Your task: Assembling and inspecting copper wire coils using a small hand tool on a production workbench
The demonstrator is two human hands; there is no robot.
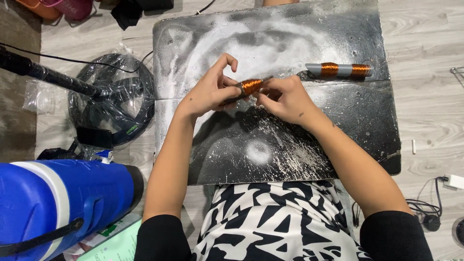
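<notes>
Both hands meet over the middle of a dark, scuffed bench (338,125) streaked with white dust. The left hand (210,92) pinches the left end of a small rod wound with copper wire (251,86) between thumb and fingers, its index finger arched up above the coil. The right hand (285,99) closes its fingertips on the rod's right end, just beside the copper winding, so the coil sits between the two hands and slightly above the bench surface. Whether a loose strand of wire runs from the right fingertips is too fine to tell.

Farther right, near the far edge of the bench, lies a grey tube with two copper windings (340,70), well apart from the hands and resting flat along the seam between the two bench panels.

On the floor to the left stands a black fan base wrapped in clear plastic (113,99), with a black pole slanting away from it. Nearer, at the lower left, a large blue jug with a white band (53,203) lies on its side. At the right edge, a black cable and a white plug (453,181) rest on the pale wooden floor (430,38).
</notes>
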